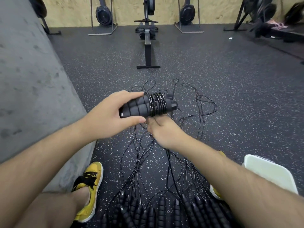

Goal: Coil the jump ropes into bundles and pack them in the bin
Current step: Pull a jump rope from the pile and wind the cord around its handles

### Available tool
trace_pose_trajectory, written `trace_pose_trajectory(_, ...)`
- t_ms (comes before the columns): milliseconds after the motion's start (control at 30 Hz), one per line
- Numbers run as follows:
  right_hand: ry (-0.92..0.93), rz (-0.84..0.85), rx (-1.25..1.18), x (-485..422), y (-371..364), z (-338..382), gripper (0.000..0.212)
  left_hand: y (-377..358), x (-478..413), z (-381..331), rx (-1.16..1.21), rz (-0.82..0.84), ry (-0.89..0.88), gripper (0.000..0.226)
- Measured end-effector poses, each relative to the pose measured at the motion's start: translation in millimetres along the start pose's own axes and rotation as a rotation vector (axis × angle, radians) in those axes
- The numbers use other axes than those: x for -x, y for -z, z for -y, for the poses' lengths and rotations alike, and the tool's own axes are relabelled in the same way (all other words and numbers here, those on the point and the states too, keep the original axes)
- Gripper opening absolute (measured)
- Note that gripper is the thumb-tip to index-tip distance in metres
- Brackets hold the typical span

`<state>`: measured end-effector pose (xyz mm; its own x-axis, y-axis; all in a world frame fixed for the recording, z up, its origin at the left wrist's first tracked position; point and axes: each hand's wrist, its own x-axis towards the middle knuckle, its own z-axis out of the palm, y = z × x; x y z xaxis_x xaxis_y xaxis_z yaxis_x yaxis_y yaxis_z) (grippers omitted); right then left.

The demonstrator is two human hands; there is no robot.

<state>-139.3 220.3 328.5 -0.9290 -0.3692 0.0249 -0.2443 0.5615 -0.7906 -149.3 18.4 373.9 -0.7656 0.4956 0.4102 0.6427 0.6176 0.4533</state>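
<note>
My left hand (107, 116) grips a jump rope bundle (148, 105) by the ends of its two black foam handles, held side by side above the floor. Black cord is wound several times around the middle of the handles. My right hand (162, 130) is just below the bundle, fingers curled under it; what they hold is hidden. Loose black cords (164, 158) of several other jump ropes sprawl over the speckled floor, and their foam handles (164, 213) lie in a row near my legs. A white bin (269, 171) stands at the right, beside my right forearm.
A grey padded block (32, 89) fills the left side. A rowing machine (148, 46) stands straight ahead, with more machines along the plywood wall. My yellow shoes (89, 190) rest on the floor either side of the ropes.
</note>
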Motion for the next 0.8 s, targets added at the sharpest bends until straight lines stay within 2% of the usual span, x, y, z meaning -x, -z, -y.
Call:
trace_pose_trajectory(100,-0.020,0.032,0.099,6.0,-7.9,11.9,0.030,0.3,-3.7,21.9,-0.097,-0.016,0.041,0.083)
trace_pose_trajectory(267,0.053,0.101,0.234,21.9,-6.5,28.0,0.037,-1.1,-4.1,52.7,-0.299,0.061,0.116,0.093)
trace_pose_trajectory(400,0.211,-0.037,0.462,27.0,14.5,34.0,0.030,-3.6,-2.0,55.0,-0.303,0.097,0.070,0.088)
trace_pose_trajectory(533,0.389,-0.081,0.647,24.1,43.7,31.4,0.024,-6.4,-0.9,43.7,-0.310,0.157,-0.003,0.086)
trace_pose_trajectory(633,0.492,-0.127,0.667,16.0,58.5,24.8,0.027,-6.2,2.0,30.4,-0.247,0.242,-0.036,0.081)
trace_pose_trajectory(733,0.503,-0.176,0.603,5.4,70.3,15.6,0.029,-3.6,5.2,12.3,-0.138,0.296,-0.043,0.076)
trace_pose_trajectory(800,0.509,-0.177,0.513,-1.2,76.1,7.8,0.023,-1.4,5.2,1.1,-0.089,0.308,-0.077,0.074)
